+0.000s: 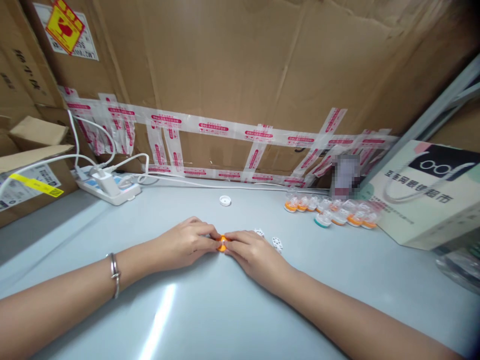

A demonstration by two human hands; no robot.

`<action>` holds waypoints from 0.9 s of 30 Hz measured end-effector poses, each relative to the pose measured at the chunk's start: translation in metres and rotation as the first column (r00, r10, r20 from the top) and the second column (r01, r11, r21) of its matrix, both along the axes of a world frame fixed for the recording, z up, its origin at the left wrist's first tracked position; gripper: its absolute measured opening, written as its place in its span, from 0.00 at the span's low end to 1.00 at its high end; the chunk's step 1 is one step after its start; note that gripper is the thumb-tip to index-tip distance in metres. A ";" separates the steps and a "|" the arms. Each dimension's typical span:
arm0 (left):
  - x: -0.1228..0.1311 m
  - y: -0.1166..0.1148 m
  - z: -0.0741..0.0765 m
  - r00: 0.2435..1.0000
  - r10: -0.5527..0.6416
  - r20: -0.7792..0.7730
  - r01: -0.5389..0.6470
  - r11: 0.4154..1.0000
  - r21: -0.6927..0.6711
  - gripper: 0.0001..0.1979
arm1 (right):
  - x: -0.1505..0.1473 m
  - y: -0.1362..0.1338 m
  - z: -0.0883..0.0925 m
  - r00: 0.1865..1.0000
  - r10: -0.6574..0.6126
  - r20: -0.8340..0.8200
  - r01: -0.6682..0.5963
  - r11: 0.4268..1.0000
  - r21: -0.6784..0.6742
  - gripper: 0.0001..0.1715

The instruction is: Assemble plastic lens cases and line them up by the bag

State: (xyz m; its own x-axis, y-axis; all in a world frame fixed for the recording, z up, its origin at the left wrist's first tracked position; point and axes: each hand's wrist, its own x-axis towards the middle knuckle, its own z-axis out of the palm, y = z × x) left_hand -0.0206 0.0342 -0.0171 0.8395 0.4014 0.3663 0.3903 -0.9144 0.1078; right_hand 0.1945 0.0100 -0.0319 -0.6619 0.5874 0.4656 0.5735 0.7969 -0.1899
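A small orange piece [222, 244] with a pale centre is pinched between both hands at the middle of the table; fingertips cover much of it, so its exact kind is unclear. My left hand [191, 242] grips it from the left with thumb and fingers closed. From the other side, my right hand [252, 250] closes its fingers on the same piece. Just beyond the right hand lie two white openwork plastic parts, one partly hidden [259, 232] by that hand and one in full view [277, 244]. A round white cap-like part [225, 200] rests farther back.
Several clear-topped pieces with orange, white or teal bases [339, 216] stand at the back right, beside a paper bag [416, 200]. A power strip [112, 192] with white cables sits back left, near an open carton [33, 175]. A large taped cardboard box [225, 65] walls off the rear.
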 end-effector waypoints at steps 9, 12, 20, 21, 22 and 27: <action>-0.002 0.000 0.006 1.000 0.010 -0.024 -0.013 0.994 -0.111 0.12 | -0.002 -0.003 0.006 0.999 -0.011 -0.044 0.006 0.994 -0.112 0.11; -0.011 0.010 0.018 0.994 0.073 0.086 -0.049 0.967 -0.250 0.12 | -0.001 -0.003 0.008 0.996 -0.021 -0.092 0.004 0.982 -0.189 0.10; -0.054 0.022 0.064 0.897 0.123 -0.425 -0.379 0.712 -0.592 0.09 | 0.001 -0.005 0.013 0.978 -0.088 -0.191 0.009 0.926 -0.377 0.08; -0.056 0.020 0.066 0.867 0.148 -0.477 -0.431 0.704 -0.565 0.10 | 0.000 -0.006 0.013 0.976 -0.102 -0.193 0.018 0.919 -0.394 0.09; -0.057 0.018 0.068 0.842 0.178 -0.509 -0.470 0.705 -0.531 0.11 | 0.000 -0.006 0.014 0.974 -0.118 -0.193 0.030 0.913 -0.407 0.10; -0.048 0.014 0.062 0.825 0.208 -0.526 -0.500 0.704 -0.505 0.11 | 0.001 -0.004 0.013 0.965 -0.190 -0.180 0.094 0.894 -0.438 0.18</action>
State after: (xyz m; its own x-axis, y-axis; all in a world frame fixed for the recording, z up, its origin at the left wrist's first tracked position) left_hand -0.0685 0.0483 0.0449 0.5889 0.7056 -0.3940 0.8072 -0.4892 0.3304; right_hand 0.1955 0.0057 -0.0188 -0.4695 0.8399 0.2725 0.5823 0.5265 -0.6195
